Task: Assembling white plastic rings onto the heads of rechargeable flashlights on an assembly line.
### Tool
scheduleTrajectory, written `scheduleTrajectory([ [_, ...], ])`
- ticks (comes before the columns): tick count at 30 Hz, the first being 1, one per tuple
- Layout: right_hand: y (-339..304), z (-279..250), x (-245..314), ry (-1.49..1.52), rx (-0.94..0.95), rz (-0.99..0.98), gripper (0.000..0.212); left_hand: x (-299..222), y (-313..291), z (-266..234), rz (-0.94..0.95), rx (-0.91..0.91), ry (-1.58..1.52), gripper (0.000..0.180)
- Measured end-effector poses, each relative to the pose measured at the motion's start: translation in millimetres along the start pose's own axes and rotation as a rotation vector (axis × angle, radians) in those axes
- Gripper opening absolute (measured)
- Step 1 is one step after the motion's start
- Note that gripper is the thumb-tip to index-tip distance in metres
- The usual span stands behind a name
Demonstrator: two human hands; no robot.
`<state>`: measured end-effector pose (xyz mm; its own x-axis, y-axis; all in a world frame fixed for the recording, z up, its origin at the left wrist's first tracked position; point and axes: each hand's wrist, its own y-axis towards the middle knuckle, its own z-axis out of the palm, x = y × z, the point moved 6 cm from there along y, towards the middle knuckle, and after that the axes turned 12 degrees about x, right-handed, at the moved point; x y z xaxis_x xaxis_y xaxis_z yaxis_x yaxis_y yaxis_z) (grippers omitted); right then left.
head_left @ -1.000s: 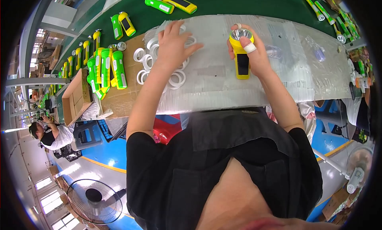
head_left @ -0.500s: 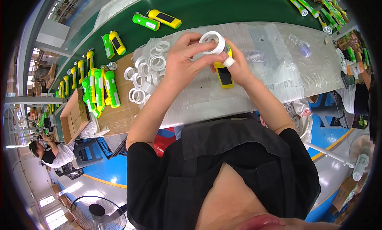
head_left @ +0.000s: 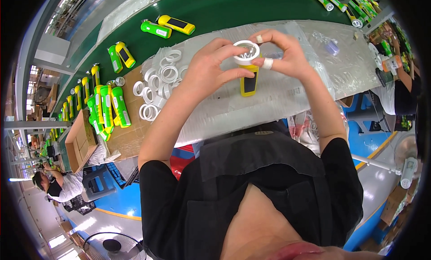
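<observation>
A yellow flashlight with a dark panel stands nearly upright on the plastic-covered worktop before me, its clear-centred head facing up. Around the head sits a white ring. My left hand is closed about the left side of the ring and head, its thumb across the front just below the rim. From the right, my right hand pinches the ring between thumb and forefinger, both wrapped in white tape. Left of my left hand lies a loose pile of white rings.
Green and yellow flashlights lie at the left by an open cardboard box. More flashlights rest on the green surface beyond. A small clear purplish part lies to the right. Another person's arm shows at the far right.
The white ring has gone from my left fingers, above the flashlight, to around its head. My right hand has shifted from the flashlight to the ring's right side. The view has shifted slightly.
</observation>
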<state>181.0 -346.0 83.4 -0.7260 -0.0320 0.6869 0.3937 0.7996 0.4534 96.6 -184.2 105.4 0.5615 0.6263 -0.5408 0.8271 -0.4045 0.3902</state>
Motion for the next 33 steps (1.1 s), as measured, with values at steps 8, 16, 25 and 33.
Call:
scheduleTrajectory([
  [8,28.4,-15.4,34.6,-0.317,0.447,0.015,0.051,2.6,12.6,17.7,-0.068,0.037,-0.057,0.039],
  [16,9.5,-17.4,24.7,-0.250,0.278,0.081,0.048,2.3,14.1,25.3,-0.129,0.052,-0.095,0.042],
  [25,40.6,-20.6,51.4,-0.432,0.779,0.225,0.044,-0.3,17.2,32.5,-0.110,0.058,-0.170,0.040],
  [33,47.4,-11.1,45.6,-0.513,0.877,0.319,0.043,-2.3,16.0,32.6,-0.042,-0.007,-0.200,0.039],
])
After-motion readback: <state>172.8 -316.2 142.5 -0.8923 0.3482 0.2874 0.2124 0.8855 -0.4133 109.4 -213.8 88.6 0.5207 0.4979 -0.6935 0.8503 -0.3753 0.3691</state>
